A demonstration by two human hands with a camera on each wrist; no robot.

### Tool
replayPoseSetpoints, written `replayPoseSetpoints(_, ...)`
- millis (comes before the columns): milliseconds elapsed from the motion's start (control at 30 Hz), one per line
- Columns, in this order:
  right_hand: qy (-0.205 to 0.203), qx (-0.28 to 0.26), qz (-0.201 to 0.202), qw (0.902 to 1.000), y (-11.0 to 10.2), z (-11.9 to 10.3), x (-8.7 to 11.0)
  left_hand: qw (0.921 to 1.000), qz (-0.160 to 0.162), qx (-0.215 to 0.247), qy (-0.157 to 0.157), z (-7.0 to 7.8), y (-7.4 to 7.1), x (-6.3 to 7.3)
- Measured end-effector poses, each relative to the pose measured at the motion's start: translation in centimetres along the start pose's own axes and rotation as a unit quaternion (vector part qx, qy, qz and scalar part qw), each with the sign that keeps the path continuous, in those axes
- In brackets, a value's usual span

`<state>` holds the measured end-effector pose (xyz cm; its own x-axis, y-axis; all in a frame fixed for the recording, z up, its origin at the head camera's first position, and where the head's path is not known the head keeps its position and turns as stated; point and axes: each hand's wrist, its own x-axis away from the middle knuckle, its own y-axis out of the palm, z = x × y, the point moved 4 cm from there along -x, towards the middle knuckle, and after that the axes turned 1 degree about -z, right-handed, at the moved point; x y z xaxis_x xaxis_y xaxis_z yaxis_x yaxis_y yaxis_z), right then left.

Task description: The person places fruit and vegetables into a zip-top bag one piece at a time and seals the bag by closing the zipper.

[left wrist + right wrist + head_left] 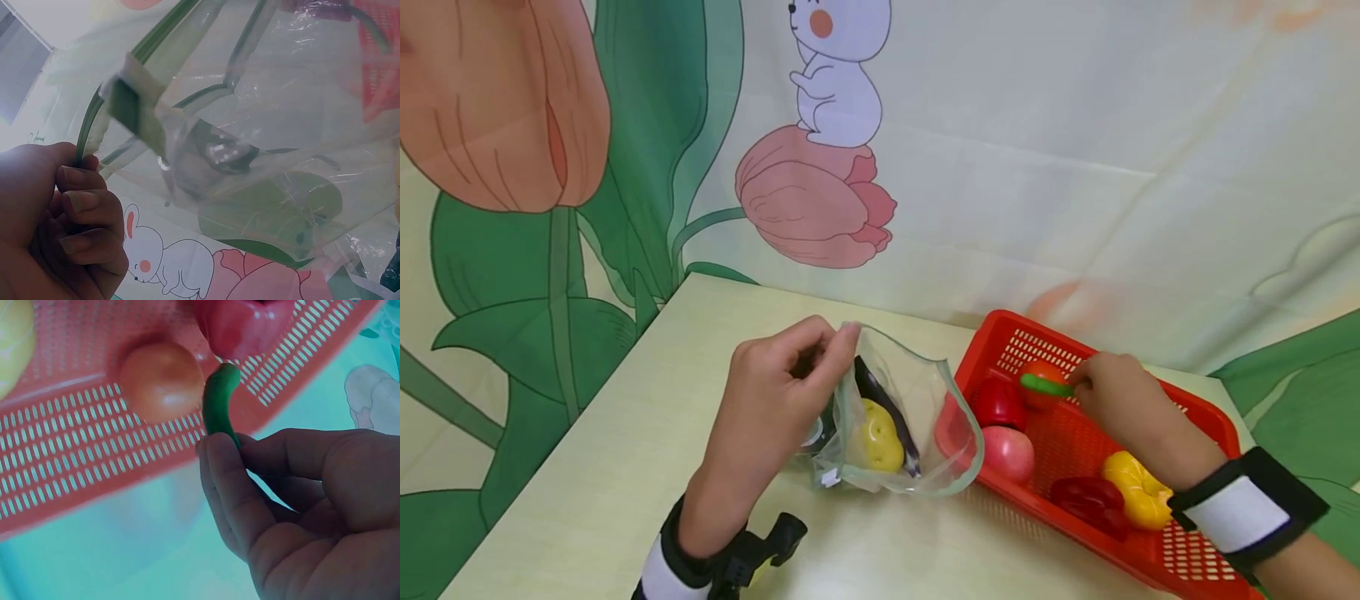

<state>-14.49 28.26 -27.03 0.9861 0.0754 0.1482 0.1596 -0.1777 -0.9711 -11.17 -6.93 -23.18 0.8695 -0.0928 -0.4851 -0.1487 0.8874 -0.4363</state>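
In the head view my left hand point(782, 400) pinches the rim of a clear bag point(928, 417) with a green edge. A purple eggplant point(887, 412) and a yellow potato point(882, 437) show through its film. My left hand point(69, 219) grips the green-edged rim point(87, 125) in the left wrist view too. Above the red basket point(1037, 517), my right hand point(1123, 400) holds a slim curved green chili pepper point(1043, 384) between fingertips and thumb. In the right wrist view the chili pepper's point(219, 397) blunt end points away from my right hand point(294, 487), and its other end is hidden by fingers.
Inside the basket lie a shiny red fruit point(998, 404), a pink peach point(1009, 454), an orange fruit point(161, 382), a dark red pepper point(1090, 504) and a yellow ribbed vegetable point(1138, 487). The bag's right side overlaps the basket rim. A printed cloth point(1037, 167) hangs behind the table point(602, 467).
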Motion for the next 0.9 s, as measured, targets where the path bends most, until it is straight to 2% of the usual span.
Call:
replayPoseSetpoints(167,-0.052,0.002,0.052,0.9973,-1.8,-1.7,0.6,1.0,-0.003,0.003,-0.001,-0.3,0.0,0.1)
replayPoseSetpoints(267,-0.099,0.015,0.103,0.9897,-2.6,-3.3,1.2,1.0,-0.001,0.005,0.002,-0.3,0.0,0.0)
replayPoseSetpoints(333,-0.132,0.019,0.141,0.9811,-3.2,-4.6,1.9,1.0,-0.001,0.005,0.002,-0.3,0.0,0.0)
replayPoseSetpoints(433,-0.186,0.019,0.211,0.9595,-4.3,-6.6,3.5,1.0,0.0,0.005,0.003,-0.3,0.0,0.0)
replayPoseSetpoints(533,-0.249,-0.007,0.291,0.9239,-5.8,-8.8,5.5,1.0,0.001,0.006,0.002,-0.3,-0.1,0.0)
replayPoseSetpoints(600,-0.279,-0.042,0.323,0.9033,-6.6,-10.2,6.9,1.0,0.002,0.004,-0.001,-0.3,-0.3,0.0)
replayPoseSetpoints(667,-0.309,-0.091,0.334,0.8858,-7.1,-11.5,8.1,1.0,0.001,0.001,-0.003,-0.3,-0.4,0.0)
replayPoseSetpoints(767,-0.344,-0.146,0.315,0.8724,-7.1,-13.1,9.3,1.0,-0.002,0.001,-0.005,-0.3,-0.5,0.1)
replayPoseSetpoints(833,-0.371,-0.15,0.285,0.871,-6.6,-14.1,9.6,1.0,-0.004,0.001,-0.004,-0.3,-0.5,0.1)
replayPoseSetpoints(900,-0.388,-0.14,0.249,0.8764,-5.8,-14.8,9.6,1.0,-0.005,0.001,-0.003,-0.3,-0.5,0.2)
